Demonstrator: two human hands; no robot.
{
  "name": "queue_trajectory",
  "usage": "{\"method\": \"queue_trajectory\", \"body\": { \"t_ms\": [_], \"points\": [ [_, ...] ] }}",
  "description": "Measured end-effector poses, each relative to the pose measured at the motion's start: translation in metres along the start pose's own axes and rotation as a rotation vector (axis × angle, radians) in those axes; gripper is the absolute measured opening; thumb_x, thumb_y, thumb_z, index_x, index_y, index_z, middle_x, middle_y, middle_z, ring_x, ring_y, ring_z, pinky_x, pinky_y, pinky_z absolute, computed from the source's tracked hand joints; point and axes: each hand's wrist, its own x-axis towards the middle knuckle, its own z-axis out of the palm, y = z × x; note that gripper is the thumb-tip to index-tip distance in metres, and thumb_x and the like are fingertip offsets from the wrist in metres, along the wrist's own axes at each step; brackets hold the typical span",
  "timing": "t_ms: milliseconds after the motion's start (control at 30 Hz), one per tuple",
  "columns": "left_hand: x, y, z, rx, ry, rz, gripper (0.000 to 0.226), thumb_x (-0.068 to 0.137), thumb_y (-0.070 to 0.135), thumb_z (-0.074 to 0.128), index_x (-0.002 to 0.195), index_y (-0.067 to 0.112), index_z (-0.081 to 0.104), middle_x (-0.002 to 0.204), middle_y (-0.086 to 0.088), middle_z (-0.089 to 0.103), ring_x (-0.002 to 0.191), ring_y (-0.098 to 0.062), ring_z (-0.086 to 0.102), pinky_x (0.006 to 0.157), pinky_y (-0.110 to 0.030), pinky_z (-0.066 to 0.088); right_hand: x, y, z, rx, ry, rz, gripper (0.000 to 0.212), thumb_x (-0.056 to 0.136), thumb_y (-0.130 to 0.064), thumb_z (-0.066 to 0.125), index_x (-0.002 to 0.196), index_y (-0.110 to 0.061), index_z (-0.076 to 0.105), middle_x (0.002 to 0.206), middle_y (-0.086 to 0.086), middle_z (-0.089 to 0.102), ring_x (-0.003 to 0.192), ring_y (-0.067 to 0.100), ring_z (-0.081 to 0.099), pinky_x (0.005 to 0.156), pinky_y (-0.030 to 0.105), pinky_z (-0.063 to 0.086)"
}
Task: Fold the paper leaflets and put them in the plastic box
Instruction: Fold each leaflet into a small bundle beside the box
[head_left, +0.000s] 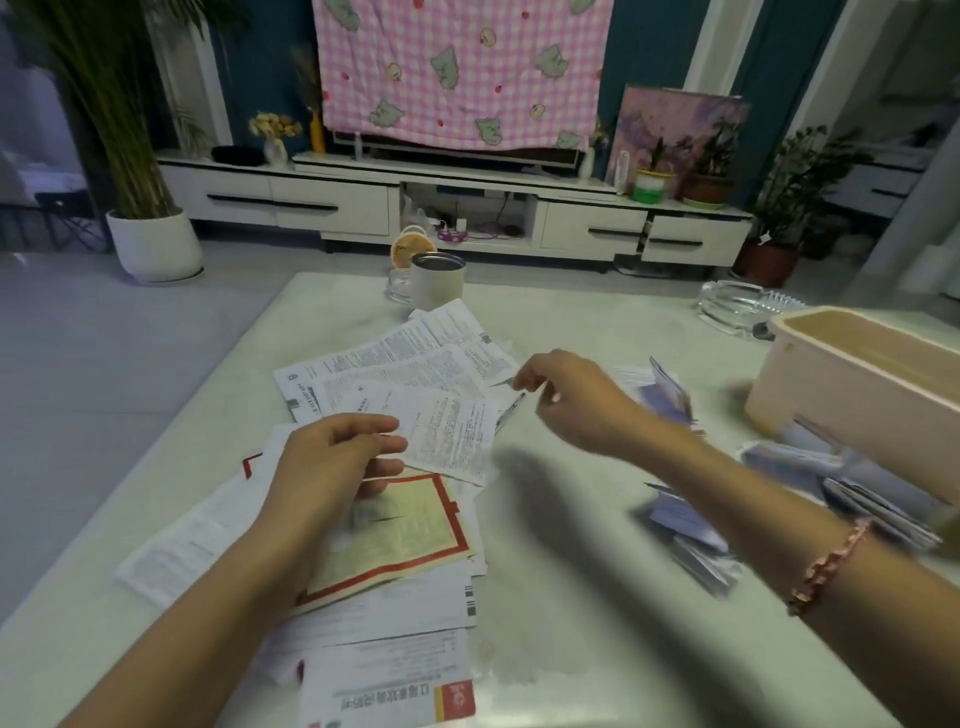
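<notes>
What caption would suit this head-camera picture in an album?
Left hand holds a printed leaflet over the unfolded pile, right hand beside it, pink plastic box waiting on the right.

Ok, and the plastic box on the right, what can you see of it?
The plastic box is pale pink, rectangular and open-topped, with a rolled rim and smooth, slightly glossy walls. It stands upright at the right edge of the table, cut off by the frame, so its contents cannot be told. Folded leaflets lie by its near wall; a glass ashtray sits behind it. The left hand and right hand are both clear of it.
</notes>
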Motion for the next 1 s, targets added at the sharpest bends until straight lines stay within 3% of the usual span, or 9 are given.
{"method": "queue_trajectory", "body": {
  "t_ms": [133, 333, 433, 567, 633, 733, 867, 933, 1000],
  "points": [
    [0.003, -0.003, -0.019, -0.007, 0.093, 0.054, 0.021, 0.094, 0.005, 0.047, 0.094, 0.015, 0.065, 0.088, -0.001, 0.069, 0.076, -0.015, 0.064, 0.064, -0.021, 0.049, -0.001, -0.038, 0.057, 0.069, -0.161, -0.079, 0.054, 0.091, -0.024, 0.054, 0.141, -0.021, 0.033, 0.144, 0.003, 0.036, 0.126, 0.019, 0.04, 0.1, 0.028, 0.034],
    [0.0, -0.009, -0.04, 0.006, 0.099, 0.029, 0.02, 0.094, 0.006, 0.048, 0.092, 0.016, 0.065, 0.086, 0.002, 0.068, 0.076, -0.013, 0.065, 0.065, -0.02, 0.051, 0.021, -0.053, 0.086, 0.134, -0.295, 0.008, 0.09, 0.078, -0.05, 0.068, 0.147, -0.023, 0.018, 0.155, 0.0, 0.019, 0.142, 0.02, 0.019, 0.114, 0.04, 0.023],
    [0.002, -0.011, -0.045, 0.017, 0.104, 0.003, 0.018, 0.094, 0.008, 0.05, 0.094, 0.017, 0.066, 0.086, 0.002, 0.069, 0.078, -0.012, 0.065, 0.062, -0.02, 0.049, 0.024, -0.055, 0.097, -0.056, -0.231, -0.007, 0.058, 0.087, -0.048, 0.057, 0.133, -0.018, 0.04, 0.138, 0.005, 0.043, 0.125, 0.025, 0.041, 0.099, 0.037, 0.036],
    [0.003, -0.009, -0.043, 0.029, 0.08, -0.011, 0.017, 0.093, 0.008, 0.051, 0.095, 0.017, 0.066, 0.081, 0.004, 0.068, 0.073, -0.008, 0.064, 0.058, -0.017, 0.048, 0.02, -0.063, 0.1, -0.408, -0.145, -0.192, 0.02, 0.095, -0.011, 0.038, 0.114, -0.007, 0.044, 0.112, 0.013, 0.056, 0.1, 0.031, 0.054, 0.073, 0.034, 0.038],
    [0.002, -0.007, -0.042, 0.033, 0.071, 0.01, 0.017, 0.093, 0.009, 0.051, 0.097, 0.017, 0.065, 0.084, 0.005, 0.068, 0.076, -0.008, 0.064, 0.059, -0.017, 0.048, 0.022, -0.068, 0.089, -0.198, -0.056, -0.122, 0.013, 0.094, -0.006, 0.034, 0.1, -0.008, 0.045, 0.099, 0.012, 0.059, 0.087, 0.03, 0.054, 0.064, 0.032, 0.034],
    [0.002, -0.003, -0.04, 0.06, 0.09, 0.058, 0.016, 0.094, 0.016, 0.051, 0.105, 0.02, 0.061, 0.1, 0.003, 0.065, 0.082, -0.009, 0.061, 0.065, -0.019, 0.049, 0.016, -0.075, 0.059, 0.419, 0.118, 0.113, 0.021, 0.093, -0.005, 0.033, 0.082, -0.007, 0.05, 0.083, 0.005, 0.056, 0.075, 0.02, 0.049, 0.059, 0.024, 0.035],
    [0.006, 0.003, -0.033, 0.046, 0.037, 0.025, 0.046, 0.089, 0.035, 0.059, 0.13, 0.02, 0.046, 0.118, 0.005, 0.054, 0.105, -0.019, 0.057, 0.086, -0.032, 0.048, -0.017, -0.072, 0.021, 1.237, -0.093, 0.24, 0.031, 0.091, 0.001, 0.039, 0.1, -0.015, 0.064, 0.107, 0.0, 0.07, 0.096, 0.02, 0.066, 0.08, 0.03, 0.055],
    [0.006, 0.004, -0.026, -0.055, -0.075, -0.082, 0.051, 0.086, 0.035, 0.062, 0.13, 0.016, 0.046, 0.116, 0.003, 0.062, 0.104, -0.019, 0.062, 0.079, -0.03, 0.051, -0.033, -0.064, 0.017, 1.347, -0.16, 0.263, 0.031, 0.092, 0.002, 0.04, 0.106, -0.013, 0.063, 0.109, 0.002, 0.071, 0.1, 0.02, 0.067, 0.084, 0.031, 0.055],
    [0.004, 0.002, -0.019, -0.103, -0.184, -0.134, 0.035, 0.088, 0.027, 0.062, 0.119, 0.011, 0.057, 0.099, -0.001, 0.072, 0.087, -0.015, 0.07, 0.068, -0.025, 0.054, -0.042, -0.055, 0.022, 1.37, -0.167, 0.296, 0.031, 0.093, 0.001, 0.04, 0.114, -0.008, 0.061, 0.111, 0.006, 0.07, 0.104, 0.023, 0.066, 0.089, 0.033, 0.053]
  ]
}}
